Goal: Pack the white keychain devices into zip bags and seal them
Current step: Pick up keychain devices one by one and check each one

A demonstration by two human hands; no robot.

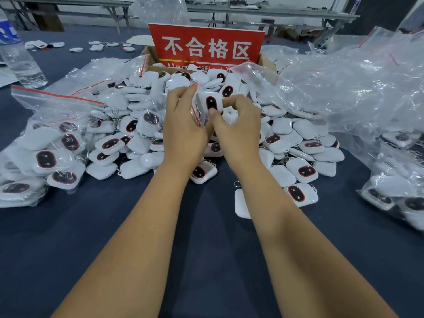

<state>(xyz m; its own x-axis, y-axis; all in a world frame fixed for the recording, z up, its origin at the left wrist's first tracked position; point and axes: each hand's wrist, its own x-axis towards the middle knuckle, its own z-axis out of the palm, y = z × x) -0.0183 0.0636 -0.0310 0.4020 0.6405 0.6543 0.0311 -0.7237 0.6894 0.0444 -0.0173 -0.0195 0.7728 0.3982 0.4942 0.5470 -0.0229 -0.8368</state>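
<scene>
left hand (pixel 183 125): frame centre, fingers up, grip pinching the zip bag (pixel 197 111) at its red-lined mouth.
right hand (pixel 236 125): just right of the left, touching it at the thumbs; grip curled round the white device (pixel 212 102), thumb on its lower edge, forefinger over the top right corner.
white device: upright between both hands, dark oval window with red rim facing camera, at the bag mouth; how far inside, cannot tell.
zip bag: small, clear, mostly hidden behind the left hand; only the edge with red strip visible.
loose pile (pixel 241 138): white keychain devices heaped across mid-frame on the worktop (pixel 206 237), some face up, some face down, metal rings showing here and there.
nearest strays: one face-up device (pixel 203 172) between the wrists, two more (pixel 300 193) just right of the right forearm.
packed bags, left (pixel 46 157): clear bags holding several devices, left edge of frame; one flat bag with red zip strip on top.
packed bags, right (pixel 394 198): same kind, lower right edge.
empty bags (pixel 344 88): big crumpled clear heap, upper right.
red sign (pixel 206 45): top centre, white Chinese characters, standing in a cardboard box (pixel 150 58) behind the pile.
water bottle (pixel 18 56): upper left, upright, clear, blue label.
worktop: dark blue cloth.
</scene>
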